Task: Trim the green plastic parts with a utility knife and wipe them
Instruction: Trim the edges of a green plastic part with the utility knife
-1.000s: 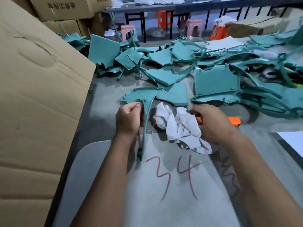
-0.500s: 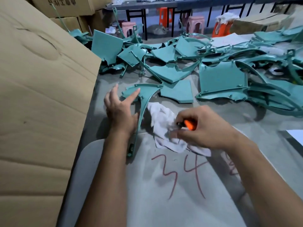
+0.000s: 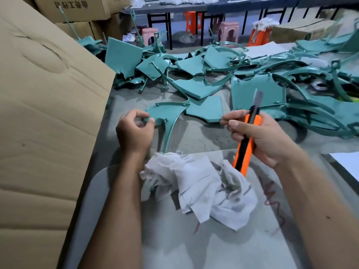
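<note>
Head view shows a heap of green parts [image 3: 258, 94] across the far table [image 3: 204, 136], and one curved part [image 3: 167, 115] in front of it. This part looks thin, light and springy, best held by its broad end. The left hand [image 3: 134, 131] pinches that end with curled fingers. The right hand [image 3: 258, 136] grips a knife [image 3: 245, 144], blade out. A rag [image 3: 202, 187] lies between the forearms.

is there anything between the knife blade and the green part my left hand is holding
Nothing visible. The orange utility knife in the right hand is raised, blade up, apart from the curved green plastic part that the left hand pinches. The crumpled white cloth lies nearer you.
</note>
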{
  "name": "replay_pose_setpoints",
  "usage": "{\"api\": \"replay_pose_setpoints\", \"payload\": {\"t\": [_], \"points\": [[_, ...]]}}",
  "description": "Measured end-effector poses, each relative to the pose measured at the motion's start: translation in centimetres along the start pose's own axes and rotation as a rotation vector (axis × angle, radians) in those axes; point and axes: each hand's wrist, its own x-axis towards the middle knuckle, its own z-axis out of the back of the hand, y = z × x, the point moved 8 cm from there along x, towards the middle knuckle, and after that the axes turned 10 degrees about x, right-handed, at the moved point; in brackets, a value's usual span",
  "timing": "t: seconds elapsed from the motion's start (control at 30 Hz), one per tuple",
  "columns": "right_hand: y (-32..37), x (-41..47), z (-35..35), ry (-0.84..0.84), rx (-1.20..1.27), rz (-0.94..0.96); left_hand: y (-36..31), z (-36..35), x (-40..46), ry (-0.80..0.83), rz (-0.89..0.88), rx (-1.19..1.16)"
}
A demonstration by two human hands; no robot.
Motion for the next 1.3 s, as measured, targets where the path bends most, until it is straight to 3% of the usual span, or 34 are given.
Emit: {"api": "replay_pose_setpoints", "payload": {"t": [0.07, 0.13, 0.2, 0.27, 0.37, 0.47, 0.53, 0.6, 0.7, 0.77, 0.83, 0.9, 0.97, 1.1, 1.2, 1.3], "points": [[-1.0, 0.0, -0.2, 0.031, -0.111, -0.072, 1.2, 0.2, 0.0, -0.026, 0.163, -0.096], [-2.4, -0.8, -1.6, 0.224, -0.215, -0.244, 2.6, 0.0, 0.0, -0.017, 0.31, -0.173], [-3.8, -2.3, -3.2, 0.446, -0.354, -0.393, 4.0, -1.0, -0.2, 0.085, 0.48, -0.291], [-4.3, -3.1, -4.3, 0.558, -0.392, -0.419, 4.3, -2.0, -0.6, 0.217, 0.555, -0.403], [-3.9, -1.8, -4.1, 0.352, -0.26, -0.323, 3.3, -2.9, -0.7, 0.408, 0.514, -0.545], [0.1, -0.1, -1.6, -0.091, -0.311, 0.166, 2.2, -3.6, -1.6, 0.535, 0.496, -0.563], [2.5, -0.7, -1.1, -0.213, -0.404, 0.446, 2.2, -3.6, -1.5, 0.427, 0.54, -0.587], [2.9, -1.2, -1.7, -0.181, -0.578, 0.516, 2.9, -3.3, -1.0, 0.264, 0.649, -0.763], [-0.1, 0.5, -2.5, -0.094, -0.753, 0.229, 3.8, -3.2, -0.4, 0.104, 0.774, -1.026], [-1.8, 1.7, -2.3, -0.101, -0.664, 0.019, 3.8, -3.3, -0.4, 0.107, 0.793, -1.14], [-1.7, 1.8, -1.9, -0.136, -0.668, 0.031, 3.1, -3.5, -0.8, 0.137, 0.819, -1.276], [-0.8, 1.1, -1.7, -0.171, -0.732, 0.158, 2.5, -3.9, -1.1, 0.156, 0.827, -1.321], [-0.1, 0.2, -1.7, -0.146, -0.631, 0.226, 2.0, -4.0, -1.3, 0.158, 0.805, -1.324], [-0.8, 0.1, -3.6, 0.087, -0.409, 0.112, 1.4, -3.7, -1.3, 0.102, 0.804, -1.457], [-3.7, -1.5, -5.2, 0.36, -0.243, -0.205, 2.2, -3.0, -1.3, 0.007, 0.844, -1.564], [-5.5, -4.1, -6.0, 0.612, -0.224, -0.446, 2.8, -1.8, -0.6, 0.013, 0.769, -1.504]]}}
